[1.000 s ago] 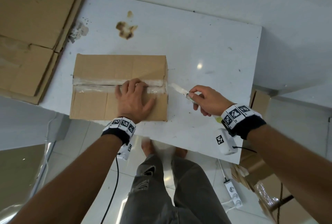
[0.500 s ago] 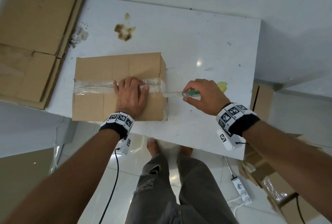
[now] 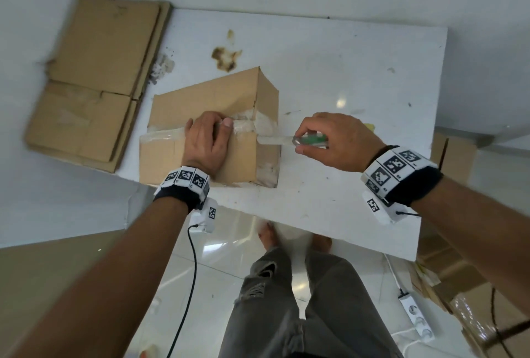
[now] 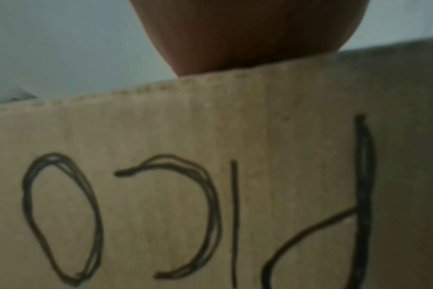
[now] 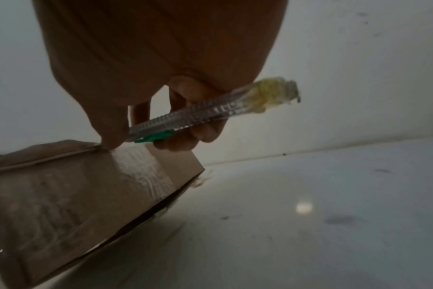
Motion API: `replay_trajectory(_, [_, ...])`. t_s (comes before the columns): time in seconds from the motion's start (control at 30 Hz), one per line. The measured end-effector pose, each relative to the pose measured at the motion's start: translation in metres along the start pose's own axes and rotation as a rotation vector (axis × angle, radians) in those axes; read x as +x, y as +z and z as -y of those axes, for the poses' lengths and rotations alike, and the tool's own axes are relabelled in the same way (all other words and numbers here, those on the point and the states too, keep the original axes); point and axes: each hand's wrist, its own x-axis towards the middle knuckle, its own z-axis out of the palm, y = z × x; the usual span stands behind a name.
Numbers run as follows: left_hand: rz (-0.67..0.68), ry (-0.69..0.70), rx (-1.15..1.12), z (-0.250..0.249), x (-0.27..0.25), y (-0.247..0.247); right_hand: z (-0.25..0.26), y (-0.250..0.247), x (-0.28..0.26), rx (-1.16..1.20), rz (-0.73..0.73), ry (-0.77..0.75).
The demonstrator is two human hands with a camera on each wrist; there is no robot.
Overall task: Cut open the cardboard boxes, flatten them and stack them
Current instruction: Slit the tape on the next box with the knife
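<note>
A brown cardboard box (image 3: 200, 99) (image 5: 74, 195) stands near the front edge of the white table (image 3: 358, 70), clear tape along its top seam and down its right end. My left hand (image 3: 205, 142) lies on the box top and presses it down, thumb beside the tape. Only the heel of that hand (image 4: 235, 39) shows in the left wrist view, above a box side (image 4: 210, 195) with black handwriting. My right hand (image 3: 338, 139) (image 5: 161, 58) grips a clear utility knife with a green slider (image 3: 289, 141) (image 5: 210, 113). Its blade tip meets the taped seam on the box's right end.
A stack of flattened cardboard (image 3: 94, 79) lies at the table's left end, partly over the edge. Brown stains (image 3: 226, 56) mark the tabletop behind the box. On the floor to the right are more boxes (image 3: 459, 271) and a white power strip (image 3: 413, 311). My legs (image 3: 286, 300) stand at the table's front.
The box has turned, so its right end now shows. My right hand has levelled the knife and brought its blade from beside the box onto the end seam. The left hand stays on top.
</note>
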Motion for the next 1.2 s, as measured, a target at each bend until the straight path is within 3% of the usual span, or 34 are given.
replay_trajectory(0.2, [-0.024, 0.01, -0.087, -0.001, 0.022, -0.045, 0.028, -0.028, 0.023, -0.043, -0.062, -0.059])
replay_trajectory(0.43, [-0.004, 0.009, -0.089, -0.004, 0.022, -0.048, 0.04, -0.02, 0.032, -0.013, -0.08, -0.079])
replay_trajectory(0.57, [0.018, -0.008, -0.09, -0.007, 0.013, -0.029, 0.036, -0.011, 0.037, -0.087, -0.094, -0.049])
replay_trajectory(0.7, [0.027, -0.05, -0.104, -0.014, 0.006, 0.011, 0.019, 0.006, 0.025, -0.189, -0.151, 0.085])
replay_trajectory(0.83, [0.136, -0.033, 0.025, -0.025, 0.007, 0.049, -0.004, 0.029, 0.011, -0.261, -0.163, 0.218])
replay_trajectory(0.97, [0.236, 0.031, 0.155, -0.021, -0.006, 0.076, -0.033, 0.047, 0.003, -0.3, -0.118, 0.239])
replay_trajectory(1.2, [0.189, 0.06, 0.215, -0.02, -0.009, 0.083, -0.044, 0.082, 0.003, -0.355, -0.158, 0.274])
